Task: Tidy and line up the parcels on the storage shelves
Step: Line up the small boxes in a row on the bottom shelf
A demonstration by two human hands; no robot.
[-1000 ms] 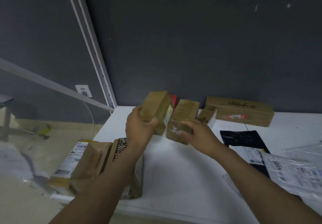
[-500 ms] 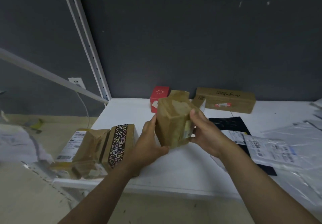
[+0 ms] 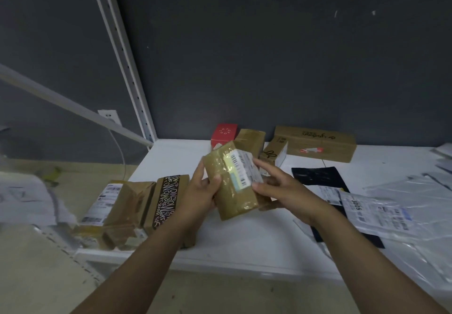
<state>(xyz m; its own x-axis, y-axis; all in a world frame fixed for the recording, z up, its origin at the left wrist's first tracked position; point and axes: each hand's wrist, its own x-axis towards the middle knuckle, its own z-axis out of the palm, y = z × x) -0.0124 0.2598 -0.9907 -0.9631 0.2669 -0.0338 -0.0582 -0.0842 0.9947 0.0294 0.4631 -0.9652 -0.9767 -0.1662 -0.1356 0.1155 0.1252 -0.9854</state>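
Both hands hold a small brown taped parcel [image 3: 232,191] above the white shelf [image 3: 244,238], its label side facing up. My left hand [image 3: 203,191] grips its left edge with the thumb on top. My right hand [image 3: 281,186] pinches its right side, fingers over the label. Two brown parcels lie at the shelf's front left: one with a white label [image 3: 115,203] and one with a black patterned tape strip [image 3: 168,201]. At the back stand a red box [image 3: 223,134], a brown box [image 3: 252,141], a small carton [image 3: 274,151] and a long flat carton [image 3: 318,142].
A black mailer bag [image 3: 318,176] and several clear plastic mailers [image 3: 381,211] with labels cover the shelf's right part. A white slotted upright [image 3: 127,69] and a slanted brace [image 3: 61,101] stand at the left. The dark wall [image 3: 269,57] closes the back.
The held parcel has been turned so its label faces up and lowered toward me. Earlier my left hand held it alone while my right hand was on another box on the shelf.
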